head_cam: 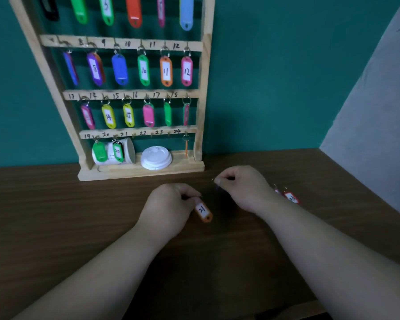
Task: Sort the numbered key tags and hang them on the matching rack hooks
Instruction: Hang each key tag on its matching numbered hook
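The left hand [171, 204] is pinching the orange tag marked 21 [203, 211] by its top end at the counter [56, 215]. Near it, the right hand [243, 188] is pinching a small key ring [213, 180] in front of the wooden rack [204, 100], and a red tag [291, 197] is lying beside that wrist.

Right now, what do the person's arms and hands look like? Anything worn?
Left hand and right hand are bare, no gloves. Left forearm and right forearm are uncovered to the frame edge: no sleeves, watch or bracelet in view. No rings show on the fingers.
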